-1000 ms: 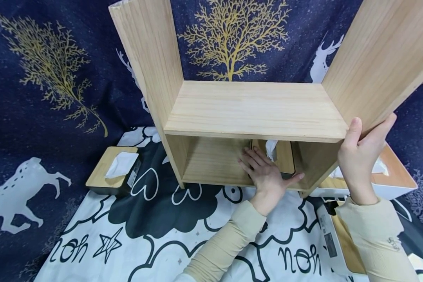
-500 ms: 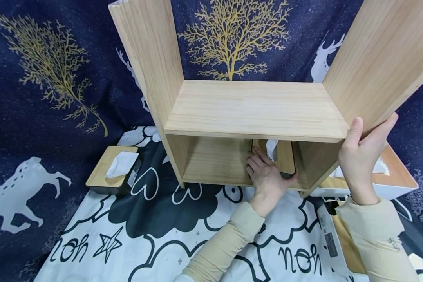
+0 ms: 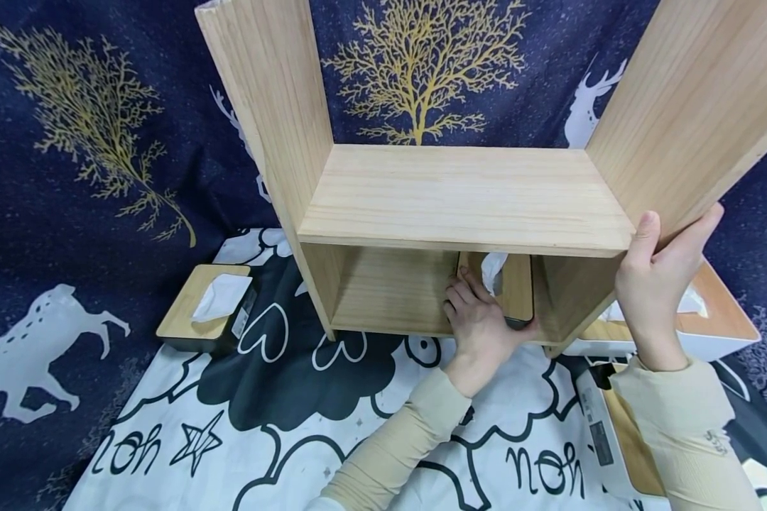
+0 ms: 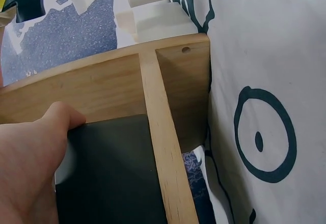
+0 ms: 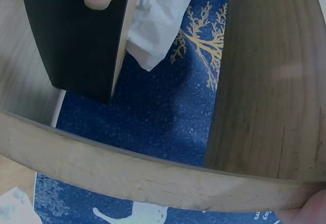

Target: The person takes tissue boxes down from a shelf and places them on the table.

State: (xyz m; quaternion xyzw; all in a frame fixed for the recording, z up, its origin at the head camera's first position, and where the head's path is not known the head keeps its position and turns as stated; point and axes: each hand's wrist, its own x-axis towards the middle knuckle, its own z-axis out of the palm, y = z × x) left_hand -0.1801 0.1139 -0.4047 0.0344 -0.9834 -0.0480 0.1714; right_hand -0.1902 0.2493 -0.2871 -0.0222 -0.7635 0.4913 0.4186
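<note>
A light wooden shelf unit [image 3: 466,202] stands before me in the head view. In its lower compartment, near the right wall, lies a tissue box [image 3: 519,287] with a wooden top, black sides and a white tissue sticking out. My left hand [image 3: 481,323] holds this box at its near end, fingers along its left part and thumb across by the right. The left wrist view shows the thumb at the edge of the box's black face [image 4: 112,168]. My right hand [image 3: 657,294] grips the front edge of the shelf's right side panel, thumb inside.
Another black tissue box with a wooden top [image 3: 185,305] sits left of the shelf. To the right are a white box with a wooden top [image 3: 716,312] and one nearer [image 3: 633,433], partly behind the right sleeve. A patterned cloth [image 3: 281,426] lies underneath; a dark blue curtain hangs behind.
My left hand's spread fingers have drawn in and closed round the tissue box, whose near end has come slightly forward. The right hand keeps its grip on the side panel.
</note>
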